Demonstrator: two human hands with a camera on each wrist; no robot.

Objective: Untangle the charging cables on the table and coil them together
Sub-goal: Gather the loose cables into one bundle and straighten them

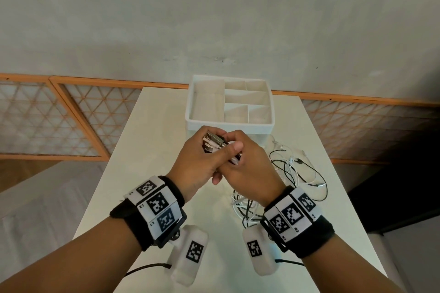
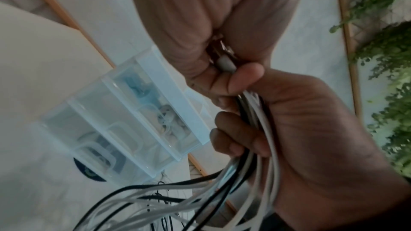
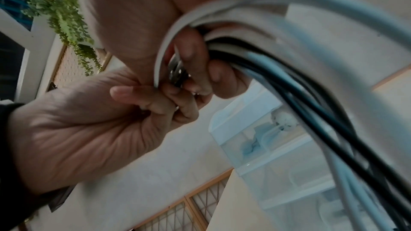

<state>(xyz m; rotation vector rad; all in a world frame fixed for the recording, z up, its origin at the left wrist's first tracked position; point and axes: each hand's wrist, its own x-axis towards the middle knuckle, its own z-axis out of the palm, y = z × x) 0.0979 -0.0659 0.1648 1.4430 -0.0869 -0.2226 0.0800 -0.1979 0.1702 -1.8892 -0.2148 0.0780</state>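
Head view: the left hand (image 1: 194, 162) and right hand (image 1: 242, 169) meet above the white rectangular table (image 1: 133, 173), both curled round a bunch of black and white charging cables (image 1: 285, 169); their metal USB plugs (image 1: 213, 141) poke out between the fingers. The loose cable lengths trail right onto the tabletop. Farther back stands a white plastic divided organizer box (image 1: 228, 123).

Counted two hands (image 1: 197, 157) (image 1: 242, 162), one white counter (image 1: 142, 173), one divided organizer box (image 1: 228, 123), one tangle of black and white cables (image 1: 292, 173); cable number impossible to tell.
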